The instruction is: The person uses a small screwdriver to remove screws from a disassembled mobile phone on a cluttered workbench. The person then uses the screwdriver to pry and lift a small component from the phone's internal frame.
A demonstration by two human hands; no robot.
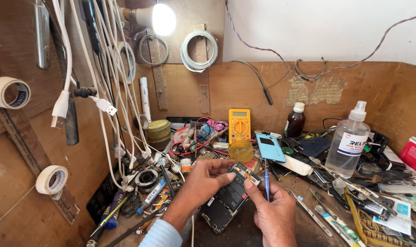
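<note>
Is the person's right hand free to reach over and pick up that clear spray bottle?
Probably not at once: the right hand holds a blue screwdriver and steadies the opened phone. The spray bottle stands beyond scattered tools.

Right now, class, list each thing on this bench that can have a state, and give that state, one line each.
Opened black smartphone: back off, insides showing, held by both hands.
Left hand: grip on phone's top edge.
Right hand: holds blue-handled screwdriver, upright.
White light bulb: lit.
Clear spray bottle: capped, upright.
Dark brown bottle: capped.
</note>
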